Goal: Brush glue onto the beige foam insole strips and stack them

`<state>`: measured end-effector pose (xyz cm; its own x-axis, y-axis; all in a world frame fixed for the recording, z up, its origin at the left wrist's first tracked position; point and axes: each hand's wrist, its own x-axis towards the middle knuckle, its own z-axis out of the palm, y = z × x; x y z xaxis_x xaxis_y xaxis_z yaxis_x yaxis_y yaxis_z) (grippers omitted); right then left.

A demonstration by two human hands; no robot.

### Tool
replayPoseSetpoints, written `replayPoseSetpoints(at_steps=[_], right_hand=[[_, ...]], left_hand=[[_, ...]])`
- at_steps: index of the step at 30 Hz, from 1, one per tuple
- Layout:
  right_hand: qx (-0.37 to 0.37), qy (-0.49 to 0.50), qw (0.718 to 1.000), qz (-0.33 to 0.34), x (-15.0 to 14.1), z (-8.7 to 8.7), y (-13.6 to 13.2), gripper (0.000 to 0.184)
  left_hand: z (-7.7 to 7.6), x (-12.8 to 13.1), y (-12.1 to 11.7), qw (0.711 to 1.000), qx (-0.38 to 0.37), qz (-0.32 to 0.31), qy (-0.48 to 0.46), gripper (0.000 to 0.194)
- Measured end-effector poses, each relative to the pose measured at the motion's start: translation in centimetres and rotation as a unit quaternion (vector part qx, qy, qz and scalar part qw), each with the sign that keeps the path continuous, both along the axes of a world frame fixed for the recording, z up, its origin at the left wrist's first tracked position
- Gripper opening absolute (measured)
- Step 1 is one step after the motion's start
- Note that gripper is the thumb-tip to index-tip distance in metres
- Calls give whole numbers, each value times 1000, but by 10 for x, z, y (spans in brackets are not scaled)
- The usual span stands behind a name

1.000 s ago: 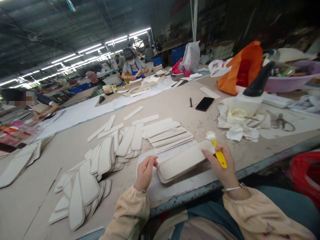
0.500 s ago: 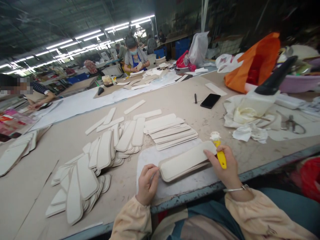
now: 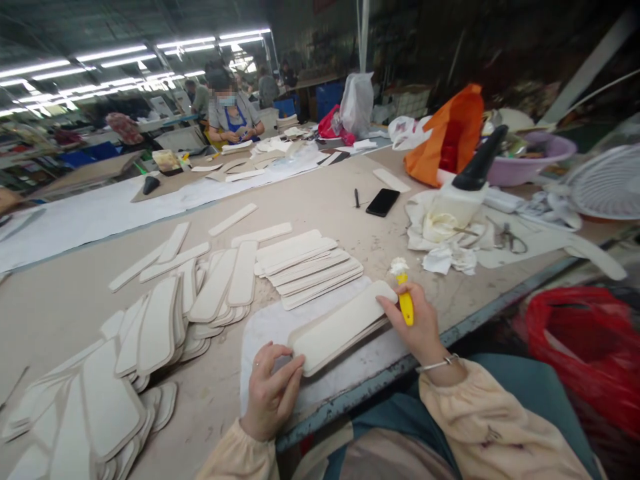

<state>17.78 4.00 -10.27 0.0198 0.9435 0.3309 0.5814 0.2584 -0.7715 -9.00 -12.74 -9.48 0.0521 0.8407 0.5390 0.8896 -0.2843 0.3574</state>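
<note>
A long cream rounded pad piece (image 3: 340,327) lies across a white work sheet (image 3: 265,327) at the table's near edge. My left hand (image 3: 270,393) pinches its near-left end with curled fingers. My right hand (image 3: 417,323) holds the far-right end and also grips a yellow-handled glue brush (image 3: 404,300) with a white blob at its tip. A fanned stack of flat strips (image 3: 307,267) lies just behind the piece. Many more cream pads (image 3: 150,327) spread overlapping to the left.
A glue bottle with a black nozzle (image 3: 463,193) rests on white rags, with scissors (image 3: 510,237), a black phone (image 3: 383,201), a pen (image 3: 357,197), an orange bag (image 3: 450,137) and a pink basin (image 3: 525,163) behind. A red bag (image 3: 585,347) hangs at right. Another person (image 3: 230,113) works farther along the table.
The view swung to the right. My left hand dropped from above the piece's left end onto its near-left corner and took hold. My right hand kept its grip on the brush and the piece.
</note>
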Motion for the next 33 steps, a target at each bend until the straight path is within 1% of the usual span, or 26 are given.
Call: replayPoseSetpoints(at_steps=[4,8,12,17,23,30,32,33], right_hand=[[4,-14,1000,12,3,1,5,27],[-2,-29,999,22,4,-1,6,21],[-3,-25,999,37,6,-4,7,20],[-11,-16,999,35,7,-9,10,21],[-4,-21,999,39,7,-12,12,19],[-9,-42,998,51,8,-9,14,15],[-14,-48,997,53,8,-6,13,16],[-16,-49,997,54,8,-3,12,16]], left_hand=[[-2,-3,1,1000,4,-27,15,36],[-3,-5,3,999,4,-39,20,38],[-4,-6,4,998,12,-49,24,39],[-7,-9,6,997,20,-63,32,39],[-7,-10,5,997,11,-62,41,41],[-6,-13,7,997,11,-62,47,42],[-4,-10,7,998,7,-49,32,41],[-2,-7,7,999,-1,-31,19,39]])
